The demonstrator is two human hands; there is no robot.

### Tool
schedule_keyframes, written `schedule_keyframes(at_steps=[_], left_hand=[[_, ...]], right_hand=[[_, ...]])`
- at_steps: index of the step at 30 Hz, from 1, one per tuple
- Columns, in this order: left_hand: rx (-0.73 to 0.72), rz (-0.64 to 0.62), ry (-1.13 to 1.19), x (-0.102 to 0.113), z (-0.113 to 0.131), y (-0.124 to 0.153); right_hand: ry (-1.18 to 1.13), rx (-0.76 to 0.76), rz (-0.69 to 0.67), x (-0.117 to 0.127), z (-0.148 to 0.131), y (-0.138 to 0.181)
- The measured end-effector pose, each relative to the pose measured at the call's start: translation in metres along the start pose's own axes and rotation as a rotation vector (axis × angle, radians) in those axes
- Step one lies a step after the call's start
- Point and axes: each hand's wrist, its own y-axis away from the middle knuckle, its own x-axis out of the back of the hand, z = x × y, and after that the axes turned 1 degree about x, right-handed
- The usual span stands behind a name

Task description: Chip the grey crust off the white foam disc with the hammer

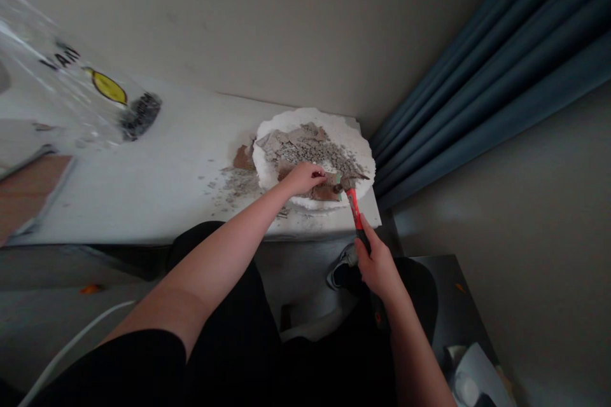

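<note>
Left hand (303, 178) reaches forward, right hand (377, 264) clenched, fingers curled.

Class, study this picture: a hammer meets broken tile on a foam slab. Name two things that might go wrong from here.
1. The left hand rests on the rubble right beside the hammer head, so a blow may strike fingers.
2. The foam slab sits at the table corner; pieces may fall off.

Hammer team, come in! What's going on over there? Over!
Right hand grips red hammer, head down on rubble. Left hand pinches a brown chunk beside it. Fingers close to hammer head.
</note>
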Motion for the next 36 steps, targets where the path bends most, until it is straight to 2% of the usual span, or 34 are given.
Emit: schedule_keyframes(at_steps=[19,29,36], left_hand=[[-0.014,0.004,-0.055,-0.005,0.002,0.004],[-0.02,0.07,-0.006,-0.01,0.002,0.01],[-0.031,0.099,0.047,-0.016,-0.003,0.011]], right_hand=[[-0.004,-0.007,0.012,-0.004,0.003,-0.001],[-0.015,0.119,0.065,0.013,-0.027,-0.001],[0.096,0.139,0.0,0.006,-0.032,-0.009]])
